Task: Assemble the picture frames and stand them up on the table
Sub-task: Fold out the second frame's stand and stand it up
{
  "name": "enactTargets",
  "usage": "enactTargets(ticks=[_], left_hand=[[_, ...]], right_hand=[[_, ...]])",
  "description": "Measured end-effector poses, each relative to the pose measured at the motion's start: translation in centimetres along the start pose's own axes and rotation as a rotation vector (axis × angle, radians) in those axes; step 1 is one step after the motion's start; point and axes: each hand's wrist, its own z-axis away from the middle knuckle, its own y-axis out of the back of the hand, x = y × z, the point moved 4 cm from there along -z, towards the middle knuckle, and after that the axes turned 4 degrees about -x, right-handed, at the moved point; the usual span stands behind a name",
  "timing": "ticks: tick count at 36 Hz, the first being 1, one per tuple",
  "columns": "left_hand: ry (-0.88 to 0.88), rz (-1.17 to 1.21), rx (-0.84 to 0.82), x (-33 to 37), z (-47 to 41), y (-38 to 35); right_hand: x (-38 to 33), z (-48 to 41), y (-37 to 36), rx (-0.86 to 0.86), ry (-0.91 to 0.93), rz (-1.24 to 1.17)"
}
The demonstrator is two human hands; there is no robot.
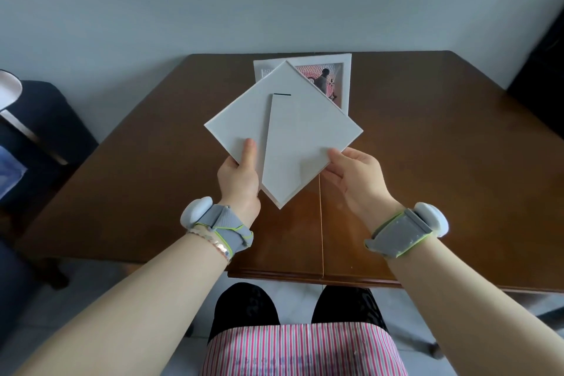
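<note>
I hold a white square picture frame (317, 119) above the table, turned like a diamond with its back towards me. A long white stand flap (287, 146) lies flat against that back. My left hand (239, 175) grips the lower left edge, thumb on the back. My right hand (357, 174) pinches the lower right edge. Behind it, a second white frame (346, 82) with a pink picture stands at the far edge of the table, partly hidden.
The brown wooden table (427, 162) has a seam down its middle and meets a pale wall at the back. A dark chair (45, 131) stands at the left, a dark object (543, 70) at the right. My knees sit under the near edge.
</note>
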Motion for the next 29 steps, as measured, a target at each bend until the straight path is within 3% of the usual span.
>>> enactTargets(ticks=[5,24,29], left_hand=[[-0.05,-0.055,0.001,-0.2,0.0,-0.3],[-0.165,-0.102,-0.027,-0.3,0.8,-0.9],[-0.038,0.0,0.021,-0.9,0.8,-0.8]], right_hand=[[0.3,-0.4,0.3,0.116,-0.03,-0.013],[0.4,-0.8,1.5,0.157,-0.062,-0.054],[0.7,-0.7,1.3,0.117,-0.032,-0.006]])
